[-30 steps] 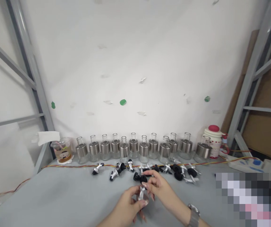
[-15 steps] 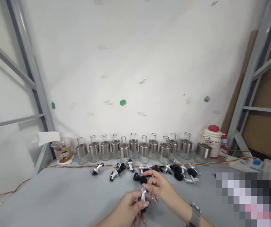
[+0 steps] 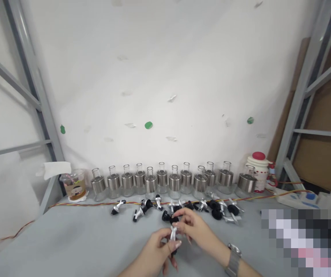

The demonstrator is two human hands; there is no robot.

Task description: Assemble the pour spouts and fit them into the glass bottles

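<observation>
silver metal-look, the pourer (image 3: pixel 173 234) is over the grey table (image 3: pixel 81 242), pinched between the left hand's (image 3: pixel 157 248) thumb and fingers. the right hand (image 3: pixel 191 225) is at its upper end; whether it grips, i cannot tell. a loose pinch could drop it near the black pieces (image 3: pixel 166 216).

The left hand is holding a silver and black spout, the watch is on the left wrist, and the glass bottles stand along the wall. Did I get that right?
Nearly! The watch is on the right wrist, as the head view shows. The left hand is holding a silver and black spout, and the glass bottles stand along the wall.
</observation>
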